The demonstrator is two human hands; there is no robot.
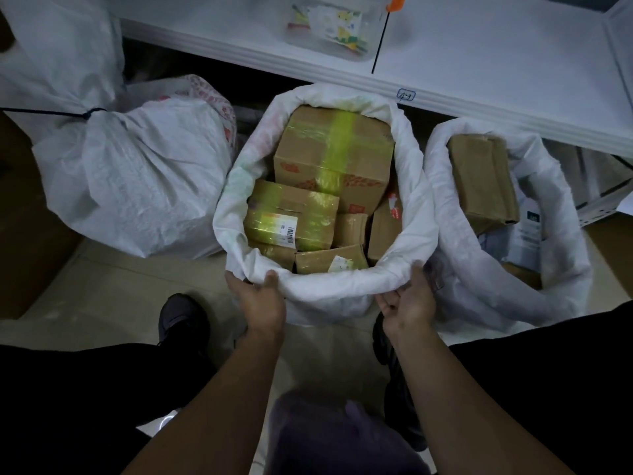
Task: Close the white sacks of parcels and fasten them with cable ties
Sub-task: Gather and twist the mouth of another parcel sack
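Note:
An open white sack with a rolled-down rim stands in the middle, filled with several taped cardboard parcels. My left hand grips the near rim at its left, thumb over the rolled edge. At the near right of the rim my right hand holds the rolled edge with curled fingers. A second open sack with a brown parcel stands to the right. On the left lies a closed sack, its neck fastened by a dark cable tie.
A white shelf runs across the back, holding a clear plastic box and a black cable tie with an orange tag. My dark shoes stand on the light floor below the sack. A brown box edge is at far left.

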